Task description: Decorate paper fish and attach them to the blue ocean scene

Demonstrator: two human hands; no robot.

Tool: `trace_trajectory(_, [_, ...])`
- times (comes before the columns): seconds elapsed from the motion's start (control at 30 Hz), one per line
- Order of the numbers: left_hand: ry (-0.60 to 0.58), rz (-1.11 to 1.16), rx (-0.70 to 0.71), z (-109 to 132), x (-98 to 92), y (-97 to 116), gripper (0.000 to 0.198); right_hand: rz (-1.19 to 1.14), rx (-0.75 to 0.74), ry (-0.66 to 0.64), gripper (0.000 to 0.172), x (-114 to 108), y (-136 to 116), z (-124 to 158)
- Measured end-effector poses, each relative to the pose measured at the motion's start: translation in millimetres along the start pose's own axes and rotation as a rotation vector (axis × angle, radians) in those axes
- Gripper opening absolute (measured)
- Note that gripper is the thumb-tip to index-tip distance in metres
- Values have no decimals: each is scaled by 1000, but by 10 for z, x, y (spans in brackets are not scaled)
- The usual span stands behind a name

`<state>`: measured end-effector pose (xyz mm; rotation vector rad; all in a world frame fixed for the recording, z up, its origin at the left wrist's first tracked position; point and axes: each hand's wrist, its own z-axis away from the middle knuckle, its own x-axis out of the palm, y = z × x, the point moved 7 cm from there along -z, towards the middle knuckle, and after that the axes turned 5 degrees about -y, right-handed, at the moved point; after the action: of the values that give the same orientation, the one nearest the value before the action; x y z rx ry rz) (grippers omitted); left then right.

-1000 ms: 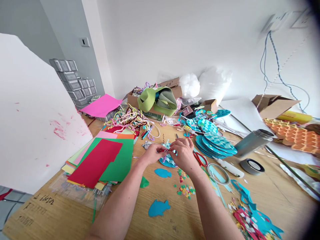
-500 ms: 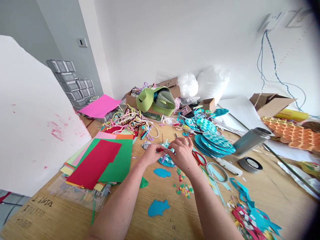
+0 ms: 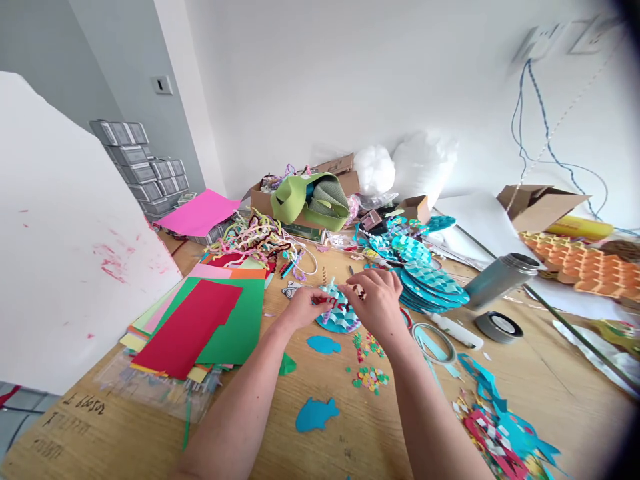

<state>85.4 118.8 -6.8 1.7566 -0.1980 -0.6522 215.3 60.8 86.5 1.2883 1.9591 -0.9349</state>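
My left hand (image 3: pixel 304 309) pinches a red pipe cleaner (image 3: pixel 330 303), bent or twisted, above a blue paper disc (image 3: pixel 340 323). White wavy paper strips and purple coils stand on that disc. To the right, my right hand (image 3: pixel 376 297) is raised a little over the disc, its fingers curled. A small brown-and-white patch shows between them; whether it is held I cannot tell. Nearer to me lie a blue paper oval (image 3: pixel 323 345) and a blue paper fish (image 3: pixel 317 415). Small coloured paper dots (image 3: pixel 370 379) are scattered beside them.
Coloured paper sheets (image 3: pixel 190 327) lie at left, a pipe-cleaner heap (image 3: pixel 260 239) behind. On the right are stacked blue discs (image 3: pixel 435 293), red scissors (image 3: pixel 407 317), a tape roll (image 3: pixel 499 328), a glue bottle (image 3: pixel 457 331), a grey flask (image 3: pixel 503 283) and paper scraps (image 3: pixel 493 433).
My right hand has moved away from my left, slightly right and up, and its grip has parted from the red pipe cleaner. My left hand stays nearly still, holding it.
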Motion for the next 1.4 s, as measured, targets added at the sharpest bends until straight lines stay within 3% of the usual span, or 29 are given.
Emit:
trace_trajectory(0.13, [-2,6,-37,8,9,-8,24,-83,100,103,24,-210,144,-12])
trace_trajectory(0.23, [8,-1,-53,9,6,-16,24,-111,141,99,23,-238,189,-12])
trace_trajectory(0.5, [35,-42,-19,2,-10,37,18,-43,-75,-191,14,205,-110,26])
trace_trajectory(0.67, [46,-57,-8,-3,-14,40,14,21,-102,-261,13,329,-194,51])
trace_trajectory(0.83, [62,-28,-3,-15,-1,5,16,42,-117,-257,14,332,-197,51])
trace_trajectory(1.03, [91,29,3,-33,-10,-28,37,27,-128,-266,13,351,-202,57])
trace_trajectory(1.27, [61,66,-11,-24,9,-14,32,20,-99,-252,17,279,-150,35])
trace_trajectory(1.4, [45,71,-19,-1,22,16,33,-11,-56,-179,20,138,-35,2])
